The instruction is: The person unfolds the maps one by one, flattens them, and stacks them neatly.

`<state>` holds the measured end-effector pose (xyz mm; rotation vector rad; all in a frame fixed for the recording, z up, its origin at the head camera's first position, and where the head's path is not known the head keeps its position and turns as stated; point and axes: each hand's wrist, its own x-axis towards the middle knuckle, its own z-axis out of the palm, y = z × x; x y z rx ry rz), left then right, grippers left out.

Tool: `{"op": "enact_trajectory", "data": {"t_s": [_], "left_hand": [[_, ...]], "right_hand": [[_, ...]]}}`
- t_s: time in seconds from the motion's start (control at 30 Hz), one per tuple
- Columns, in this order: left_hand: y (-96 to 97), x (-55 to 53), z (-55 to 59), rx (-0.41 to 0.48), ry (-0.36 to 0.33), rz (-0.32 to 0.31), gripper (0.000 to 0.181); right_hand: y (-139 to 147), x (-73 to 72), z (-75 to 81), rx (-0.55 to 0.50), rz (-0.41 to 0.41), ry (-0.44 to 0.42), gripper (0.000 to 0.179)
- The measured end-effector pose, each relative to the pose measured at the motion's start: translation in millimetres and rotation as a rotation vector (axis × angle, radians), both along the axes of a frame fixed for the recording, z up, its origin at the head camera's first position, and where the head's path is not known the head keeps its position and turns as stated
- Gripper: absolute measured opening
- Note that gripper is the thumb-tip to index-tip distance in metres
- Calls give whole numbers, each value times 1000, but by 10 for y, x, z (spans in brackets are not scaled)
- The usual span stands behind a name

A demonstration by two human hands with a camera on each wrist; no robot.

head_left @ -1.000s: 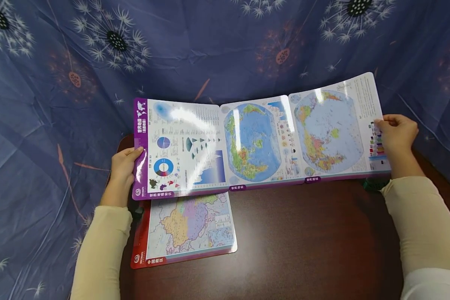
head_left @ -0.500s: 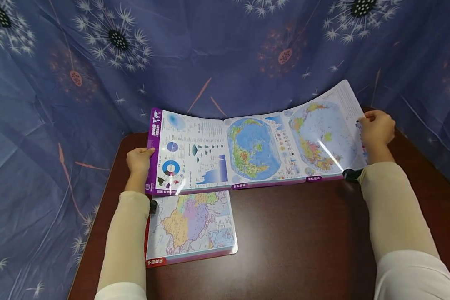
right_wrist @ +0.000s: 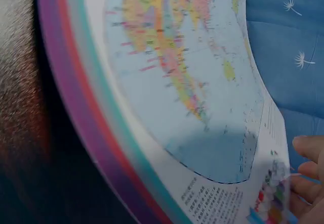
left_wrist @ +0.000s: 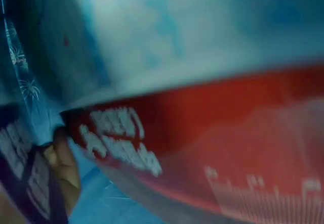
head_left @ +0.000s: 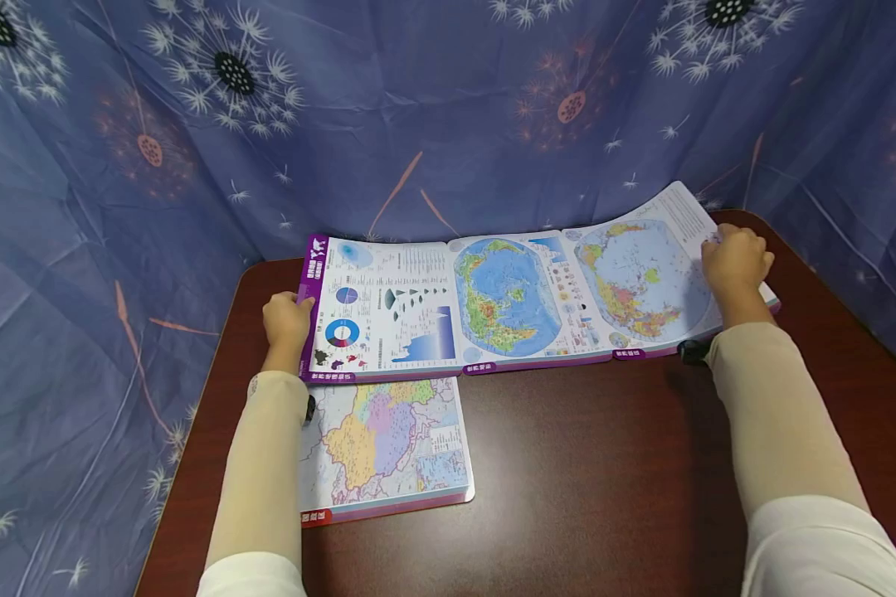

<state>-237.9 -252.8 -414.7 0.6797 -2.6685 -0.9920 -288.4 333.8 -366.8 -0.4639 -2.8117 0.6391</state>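
A folding world map [head_left: 508,298] with a purple left strip and three laminated panels stretches across the far part of the table. My left hand [head_left: 287,319] pinches its left purple edge; in the left wrist view the fingers [left_wrist: 63,163] show behind the purple strip. At the other end, my right hand [head_left: 737,264] holds the right panel, whose far corner curves upward. The right wrist view has the fingers [right_wrist: 306,176] at that panel's edge. Partly under the world map lies a red-edged China map [head_left: 384,448], its upper part hidden.
The dark brown table [head_left: 567,481] spreads in front of the maps. A blue curtain [head_left: 448,116] with a dandelion print hangs behind the table and along both sides.
Both hands have lowered the world map toward the table and moved closer together. Its left panel now lies flatter, and the right hand has shifted left overall.
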Motion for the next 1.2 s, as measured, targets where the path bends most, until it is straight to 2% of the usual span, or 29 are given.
{"op": "enact_trajectory", "data": {"t_s": [0.1, 0.17, 0.27, 0.47, 0.57, 0.67, 0.77, 0.87, 1.03, 1.2], "left_hand": [[-17, 29, 35, -57, -125, -64, 44], [-26, 50, 56, -92, -177, -107, 51], [-24, 111, 83, -124, -166, -208, 57], [78, 352, 129, -240, -125, -555, 65], [134, 514, 95, -344, -151, -731, 73], [163, 683, 26, -434, -186, -854, 77], [167, 814, -42, -462, -215, -883, 76], [162, 878, -81, -478, -201, -873, 71], [160, 894, -87, -504, -182, -869, 62], [176, 835, -69, -537, -177, -888, 59]], "right_hand": [[41, 23, -49, 32, 58, -36, 50], [57, 40, -74, 18, 91, -31, 53], [19, 91, -79, 0, 180, 2, 57], [-155, 297, -110, 10, 455, 20, 64], [-226, 419, -211, 28, 637, -32, 72], [-271, 542, -358, 32, 814, -130, 83], [-297, 649, -490, 30, 900, -218, 90], [-317, 721, -569, 40, 910, -250, 89], [-341, 752, -616, 89, 910, -263, 76], [-348, 725, -606, 77, 912, -244, 69]]}}
